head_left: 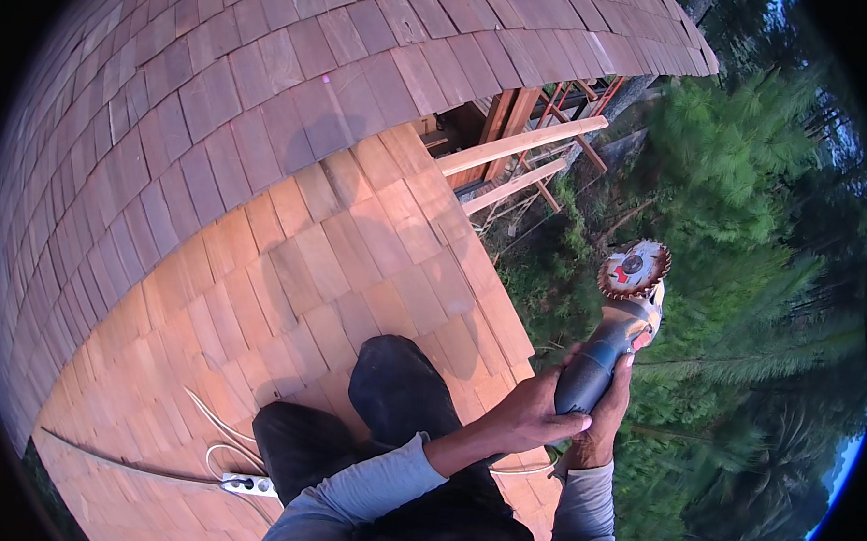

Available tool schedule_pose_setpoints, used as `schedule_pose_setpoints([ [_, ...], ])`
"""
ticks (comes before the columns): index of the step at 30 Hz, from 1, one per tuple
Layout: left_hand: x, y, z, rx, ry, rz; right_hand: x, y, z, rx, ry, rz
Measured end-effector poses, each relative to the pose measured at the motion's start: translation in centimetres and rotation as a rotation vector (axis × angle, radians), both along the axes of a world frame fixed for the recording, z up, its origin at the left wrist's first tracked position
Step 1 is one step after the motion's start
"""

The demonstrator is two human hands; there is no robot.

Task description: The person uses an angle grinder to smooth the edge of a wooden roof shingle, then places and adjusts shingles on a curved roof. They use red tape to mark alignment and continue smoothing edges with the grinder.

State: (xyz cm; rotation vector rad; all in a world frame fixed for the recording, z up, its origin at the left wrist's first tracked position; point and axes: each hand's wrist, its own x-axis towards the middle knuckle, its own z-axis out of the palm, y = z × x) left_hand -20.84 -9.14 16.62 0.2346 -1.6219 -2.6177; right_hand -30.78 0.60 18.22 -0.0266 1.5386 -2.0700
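Out past the roof's right edge, both hands hold an angle grinder (589, 369) with a dark blue body and a grey gear head. A round toothed saw blade (627, 271), rusty at its rim and pale in the middle, sits at its far end, pointing away from me. My left hand (529, 410) is closed around the body's left side near its rear end. From the right, my right hand (609, 414) wraps the same body, its thumb lying along it. Whether the blade is turning cannot be told. Most fingers are hidden behind the tool.
I am on a slope of orange-brown wooden shingles (332, 256), knees bent. An older, greyer shingle roof (258, 79) curves above it. A white power strip (250, 485) with cables (135, 468) lies at lower left. Timber beams (526, 147) jut out beyond the edge; trees (747, 187) stand below.
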Motion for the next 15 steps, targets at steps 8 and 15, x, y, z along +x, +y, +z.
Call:
schedule_pose_setpoints([
  [8, -0.7, 4.6, -5.5, -0.432, -0.319, 0.046, -4.0, 2.8, -5.5, -0.126, -0.394, 0.088],
  [15, -0.3, 2.3, -9.5, -0.614, -0.542, 0.06, -4.3, -0.5, -13.0, -0.261, -0.595, 0.22],
])
